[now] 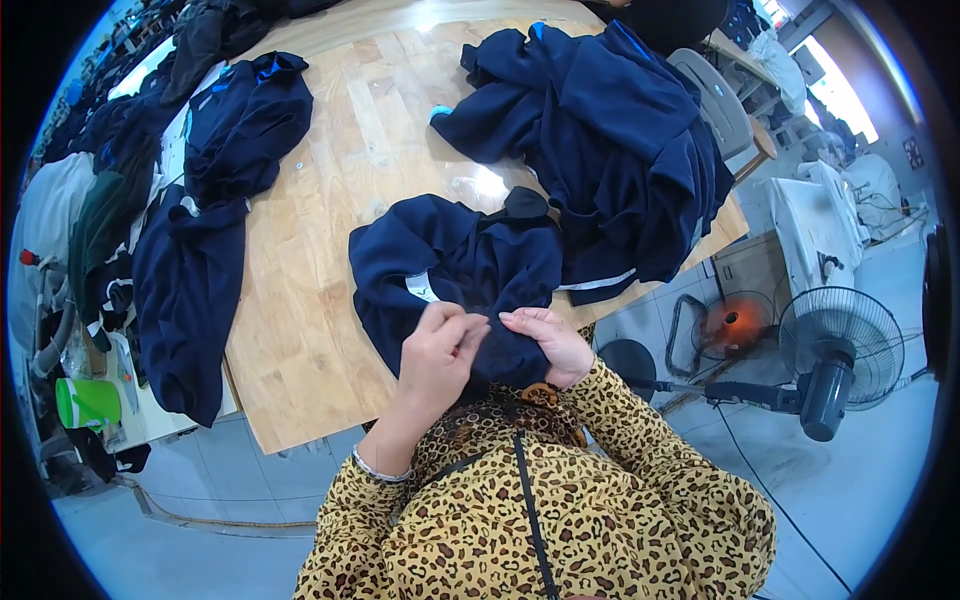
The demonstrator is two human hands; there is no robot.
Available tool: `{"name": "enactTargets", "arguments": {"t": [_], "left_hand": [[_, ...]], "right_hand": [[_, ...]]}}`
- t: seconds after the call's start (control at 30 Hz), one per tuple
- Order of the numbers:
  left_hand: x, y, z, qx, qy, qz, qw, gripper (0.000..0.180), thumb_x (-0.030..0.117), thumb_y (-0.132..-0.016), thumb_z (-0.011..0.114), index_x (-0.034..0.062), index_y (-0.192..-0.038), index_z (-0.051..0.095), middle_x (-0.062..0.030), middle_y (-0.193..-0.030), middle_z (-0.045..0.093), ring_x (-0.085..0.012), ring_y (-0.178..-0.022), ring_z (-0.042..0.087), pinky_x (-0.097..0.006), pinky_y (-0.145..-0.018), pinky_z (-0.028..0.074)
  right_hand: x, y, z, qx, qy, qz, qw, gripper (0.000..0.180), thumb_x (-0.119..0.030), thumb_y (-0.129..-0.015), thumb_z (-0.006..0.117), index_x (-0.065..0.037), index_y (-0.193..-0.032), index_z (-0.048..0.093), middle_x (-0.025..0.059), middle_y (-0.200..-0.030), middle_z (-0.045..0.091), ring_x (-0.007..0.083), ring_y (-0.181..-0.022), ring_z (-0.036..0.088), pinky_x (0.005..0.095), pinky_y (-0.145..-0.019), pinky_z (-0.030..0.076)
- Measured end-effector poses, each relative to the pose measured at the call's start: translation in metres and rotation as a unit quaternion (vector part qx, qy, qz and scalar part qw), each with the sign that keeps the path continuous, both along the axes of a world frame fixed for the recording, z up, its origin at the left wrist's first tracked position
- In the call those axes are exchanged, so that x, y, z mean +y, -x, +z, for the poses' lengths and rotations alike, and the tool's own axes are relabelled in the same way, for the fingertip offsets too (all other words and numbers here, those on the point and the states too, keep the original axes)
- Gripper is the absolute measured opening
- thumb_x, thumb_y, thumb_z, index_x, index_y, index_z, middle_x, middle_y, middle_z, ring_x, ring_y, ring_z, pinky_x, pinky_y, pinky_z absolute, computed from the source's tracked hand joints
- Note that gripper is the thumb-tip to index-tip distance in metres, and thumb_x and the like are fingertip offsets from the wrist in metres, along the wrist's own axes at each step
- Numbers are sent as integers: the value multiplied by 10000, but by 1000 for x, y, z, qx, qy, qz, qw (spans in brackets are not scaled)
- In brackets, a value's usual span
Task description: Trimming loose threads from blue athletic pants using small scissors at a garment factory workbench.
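A navy blue garment (420, 235) lies bunched at the table's near edge, in front of my body. A white label (421, 287) shows on its left part, and a black piece (526, 203) sits at its far edge. My right hand (555, 342) pinches the garment's cloth between thumb and fingers. Just left of it, my left hand (435, 358) is closed in a pinch above the same cloth. Whatever is between the left fingertips, if anything, is too small to make out.
A large heap of navy garments (620, 130) covers the right side of the wooden table (340, 180). More navy garments (195, 290) lie along its left edge. A standing fan (840, 350) is at the right, a green bucket (88, 403) at the left, and a grey chair (715, 105) behind the heap.
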State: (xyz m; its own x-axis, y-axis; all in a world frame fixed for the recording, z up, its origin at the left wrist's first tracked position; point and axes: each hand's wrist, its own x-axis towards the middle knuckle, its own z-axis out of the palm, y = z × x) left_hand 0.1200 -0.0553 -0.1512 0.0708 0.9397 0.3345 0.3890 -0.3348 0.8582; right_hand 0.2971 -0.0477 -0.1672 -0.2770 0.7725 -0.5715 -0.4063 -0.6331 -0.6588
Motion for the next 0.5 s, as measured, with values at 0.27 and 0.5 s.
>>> {"name": "enactTargets", "arguments": {"t": [0.27,0.5], "left_hand": [[2,-13,-14,34,-21,-35,999,91,27,-789,630,-14,-831,561,-96,-766,537,-230,-592,533,-301,-534,443],[13,5,-17,-284,361,-92,883,144,139,-899,542,1,-864,560,19,-704,494,-80,-605,437,-230,-542,384]], "right_hand": [[-2,4,2,14,-48,1,999,110,-122,-872,583,-47,-820,643,-5,-812,649,50,-702,588,193,-650,468],[5,5,6,39,41,-5,998,98,-118,-863,592,-33,-859,642,28,-842,655,100,-724,618,222,-686,496]]}}
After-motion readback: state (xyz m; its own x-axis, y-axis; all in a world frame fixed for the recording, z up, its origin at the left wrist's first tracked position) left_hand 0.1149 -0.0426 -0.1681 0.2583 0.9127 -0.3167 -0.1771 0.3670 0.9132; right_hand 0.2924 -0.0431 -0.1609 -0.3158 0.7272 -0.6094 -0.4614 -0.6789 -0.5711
